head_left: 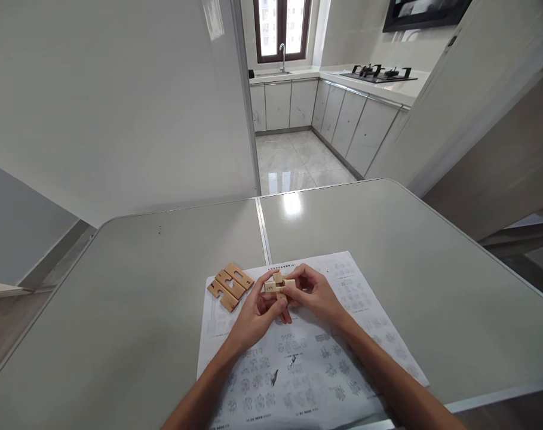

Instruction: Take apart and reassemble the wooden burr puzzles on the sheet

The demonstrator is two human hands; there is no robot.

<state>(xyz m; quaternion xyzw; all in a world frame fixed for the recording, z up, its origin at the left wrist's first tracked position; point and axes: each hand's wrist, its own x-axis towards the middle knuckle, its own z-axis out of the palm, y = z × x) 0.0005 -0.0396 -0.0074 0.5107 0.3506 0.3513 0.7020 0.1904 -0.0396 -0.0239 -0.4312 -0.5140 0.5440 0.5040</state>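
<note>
Near the middle of the table, a small pale wooden interlocking puzzle [279,285] is held between both hands above a printed sheet [293,382]. My left hand [258,307] grips its left side, the thumb under it and the fingers partly hidden behind. From the right, my right hand [313,291] pinches the puzzle between thumb and fingers. One of its blocks carries a dark number. To the left of my left hand lie several flat, darker wooden puzzle pieces [230,285] with cutouts and numbers, side by side on the sheet's corner.
The sheet shows rows of small diagrams and has two torn spots. It lies on a grey-green table [96,334] with a metal seam [262,230] running away from me. Beyond the far edge are a white panel [141,107] and a kitchen with a gas stove [379,73].
</note>
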